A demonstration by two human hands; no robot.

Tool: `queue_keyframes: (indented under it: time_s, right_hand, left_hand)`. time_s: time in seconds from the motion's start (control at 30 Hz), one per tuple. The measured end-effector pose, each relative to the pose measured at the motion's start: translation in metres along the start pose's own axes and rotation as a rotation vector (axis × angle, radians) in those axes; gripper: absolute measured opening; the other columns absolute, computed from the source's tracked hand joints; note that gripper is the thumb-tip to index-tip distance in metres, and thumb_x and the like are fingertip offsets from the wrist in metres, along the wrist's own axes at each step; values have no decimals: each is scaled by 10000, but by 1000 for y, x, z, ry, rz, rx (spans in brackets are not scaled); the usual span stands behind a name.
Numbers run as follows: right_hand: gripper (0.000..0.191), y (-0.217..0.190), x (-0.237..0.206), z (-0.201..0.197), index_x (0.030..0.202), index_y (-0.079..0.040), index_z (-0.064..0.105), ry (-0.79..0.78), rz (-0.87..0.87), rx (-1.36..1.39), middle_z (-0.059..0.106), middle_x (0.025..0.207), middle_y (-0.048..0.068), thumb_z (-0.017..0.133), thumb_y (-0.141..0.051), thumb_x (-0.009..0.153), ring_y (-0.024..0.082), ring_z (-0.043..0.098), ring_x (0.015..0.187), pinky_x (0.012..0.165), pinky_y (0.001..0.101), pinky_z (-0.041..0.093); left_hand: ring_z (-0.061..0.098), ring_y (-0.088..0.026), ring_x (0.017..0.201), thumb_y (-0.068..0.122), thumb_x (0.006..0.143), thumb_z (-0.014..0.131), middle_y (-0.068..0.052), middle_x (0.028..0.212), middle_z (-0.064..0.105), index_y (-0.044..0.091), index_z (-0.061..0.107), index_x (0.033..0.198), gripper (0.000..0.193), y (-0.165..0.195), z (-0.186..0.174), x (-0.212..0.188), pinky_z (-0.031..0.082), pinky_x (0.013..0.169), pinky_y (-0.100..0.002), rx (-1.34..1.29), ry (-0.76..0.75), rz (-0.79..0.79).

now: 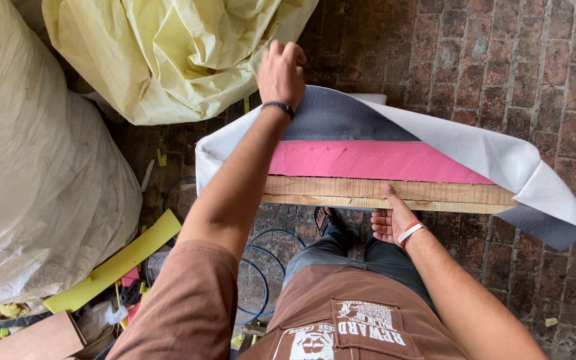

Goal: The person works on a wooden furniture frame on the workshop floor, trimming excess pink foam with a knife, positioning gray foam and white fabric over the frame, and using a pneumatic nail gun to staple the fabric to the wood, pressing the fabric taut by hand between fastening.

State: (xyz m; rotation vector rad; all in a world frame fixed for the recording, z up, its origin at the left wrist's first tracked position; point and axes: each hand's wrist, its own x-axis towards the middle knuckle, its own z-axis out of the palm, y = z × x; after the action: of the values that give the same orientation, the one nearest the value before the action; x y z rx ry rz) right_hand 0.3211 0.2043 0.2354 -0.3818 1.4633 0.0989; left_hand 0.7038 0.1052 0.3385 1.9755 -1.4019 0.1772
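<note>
2 bare hands work on 1 long panel that lies across the brick floor (515, 60) in front of the person. The left hand (281, 70) reaches far forward, to the far edge of the panel. Its fingers are curled closed and they pinch the top edge of the grey fabric sheet (475, 143), which is grey on 1 side and white on the other. A dark band sits on this wrist.

The right hand (391, 220) is near the body, at the near edge of the wooden board (448, 195). This hand is open, the palm turned up under the board, and the thumb presses on the wood side. A white and red band is on this wrist.

Between the 2 hands lies the pink foam layer (368, 161), on top of the wood, and the fabric is draped over the far side and hangs down at the right end.

On the left stand 2 big bags: a yellow plastic bag (168, 53) and a white woven sack (41, 200). A yellow foam strip (118, 263) and small scraps lie on the floor near blue hoses (258, 280).
</note>
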Motion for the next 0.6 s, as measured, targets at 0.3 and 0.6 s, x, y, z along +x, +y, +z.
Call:
queue_keyframes:
  time_s: [0.3,0.6]
  right_hand:
    - [793,-8,10,1,854,-75,627,68,-57,50,578,624,-7,581,-863,779,148,572,513,614,400,570]
    - [819,-30,-17,18,838,-62,621,147,-179,-72,573,613,15,510,-873,833,133,587,518,573,381,583]
  left_hand:
    - [312,-335,1432,575,863,685,-152,1587,302,130,341,1508,856,41,-11,-199,270,1176,-504,71,-758,45]
    - [-79,-296,1584,916,683,608,-123,1724,-70,171,-58,1640,1384,54,-14,-178,-39,1269,-500,326,-1082,16]
